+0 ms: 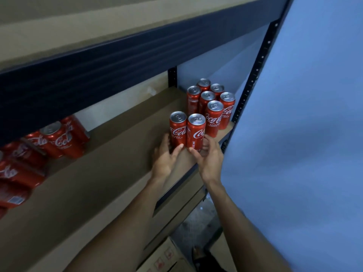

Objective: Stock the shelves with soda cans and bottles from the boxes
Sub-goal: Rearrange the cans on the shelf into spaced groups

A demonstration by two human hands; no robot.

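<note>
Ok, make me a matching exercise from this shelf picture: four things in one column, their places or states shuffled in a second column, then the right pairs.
Column one
1. left hand
2. right hand
3. group of six cans
4. cardboard box

Column two
A. down on the floor
B. grips the right front can
C. stands at the right end of the shelf
D. grips the left front can

Pairs: 1-D, 2-B, 3-C, 4-A
</note>
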